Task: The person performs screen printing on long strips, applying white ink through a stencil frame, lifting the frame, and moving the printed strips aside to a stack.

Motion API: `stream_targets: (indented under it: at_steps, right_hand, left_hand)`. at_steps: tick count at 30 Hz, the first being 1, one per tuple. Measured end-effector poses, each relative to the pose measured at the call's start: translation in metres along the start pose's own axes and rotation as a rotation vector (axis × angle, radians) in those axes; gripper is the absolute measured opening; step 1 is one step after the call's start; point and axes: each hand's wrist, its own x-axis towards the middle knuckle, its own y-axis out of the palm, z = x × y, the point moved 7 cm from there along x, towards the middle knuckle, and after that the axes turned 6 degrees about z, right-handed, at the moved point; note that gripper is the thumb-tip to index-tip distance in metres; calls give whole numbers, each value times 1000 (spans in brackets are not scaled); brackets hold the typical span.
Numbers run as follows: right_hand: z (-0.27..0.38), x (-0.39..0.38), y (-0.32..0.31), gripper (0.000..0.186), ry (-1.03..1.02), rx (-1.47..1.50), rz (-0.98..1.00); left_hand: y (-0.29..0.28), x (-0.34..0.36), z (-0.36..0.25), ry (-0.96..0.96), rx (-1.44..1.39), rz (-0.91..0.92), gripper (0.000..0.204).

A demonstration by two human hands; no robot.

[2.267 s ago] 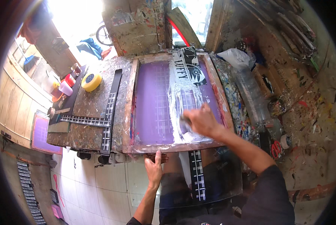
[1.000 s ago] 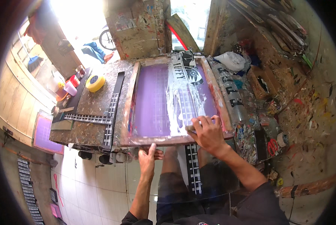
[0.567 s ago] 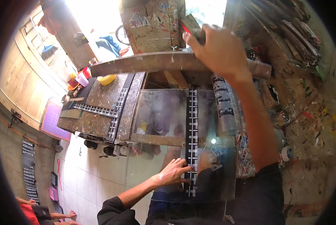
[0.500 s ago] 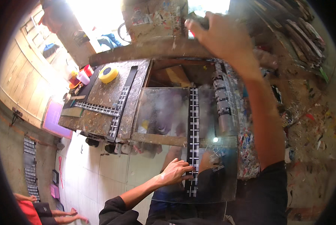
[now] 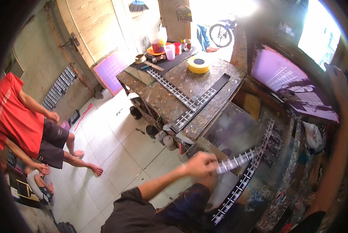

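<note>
My left hand (image 5: 200,165) is closed on the end of a black strip with white printed bars (image 5: 238,160), lifted at an angle above a glass sheet (image 5: 230,126); hand and strip are a little blurred. Beneath it, a longer row of black strip with the same white pattern (image 5: 236,191) lies along the glass. Up at the far right, my right hand (image 5: 340,83) is raised beside a purple printing screen (image 5: 276,73) that stands tilted with dark ink smeared across its lower part. Its fingers are dim and blurred, and whether they grip anything is unclear.
On the stained worktable (image 5: 216,91) are a roll of yellow tape (image 5: 198,65), more printed strips (image 5: 172,89) and cups (image 5: 169,52). A person in a red shirt (image 5: 20,116) is at left. A plastic bag (image 5: 313,136) lies on the paint-spattered right side.
My view has turned left. My left hand, earlier resting on the strip on the glass, now holds a printed strip up. The purple screen and the person at left show more fully.
</note>
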Motion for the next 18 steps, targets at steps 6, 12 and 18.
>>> stream_targets:
  at_steps: [6,12,18]
  right_hand:
    - [-13,6,-15,52,185,59,142]
    - [-23,-7,-24,40,53,-169,-53]
    - [59,-10,-48,41,127,-195,-26]
  left_hand:
    - [-219,22,102,-410,-136,-381,70]
    - [-406,1,133,-462,380,-563,60]
    - [-254,50,51,-30,710,-622,24]
